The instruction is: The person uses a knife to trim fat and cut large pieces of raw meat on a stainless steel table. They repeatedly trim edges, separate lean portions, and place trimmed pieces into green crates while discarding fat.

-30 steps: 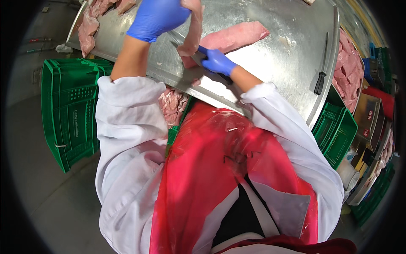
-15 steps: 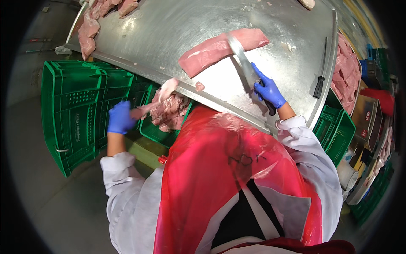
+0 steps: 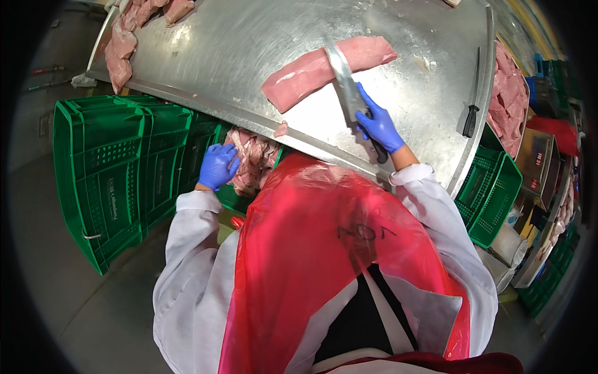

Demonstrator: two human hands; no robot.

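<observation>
A long, pale pink piece of meat [image 3: 321, 70] lies on the metal table. Across its middle rests the blade of a large knife [image 3: 341, 70]. My blue-gloved right hand [image 3: 381, 124] grips the knife's black handle, with the index finger stretched along the blade. Over to the left, my gloved left hand [image 3: 218, 166] is open, its fingers apart. It is at the left side of the meat trimmings [image 3: 249, 163], which fill a green crate below the table edge. A small scrap of meat [image 3: 281, 129] sits at the table's near rim.
Green crates [image 3: 124, 162] stand at the left. More meat [image 3: 119, 56] hangs over the table's far left corner. A thin black-handled knife [image 3: 471, 118] lies near the right rim, beside a container heaped with meat [image 3: 506, 103]. Another green crate [image 3: 492, 193] stands below it.
My left hand has moved right to the trimmings crate and let go of a strip of trimming. The right hand and knife stay at the meat, the knife still across it.
</observation>
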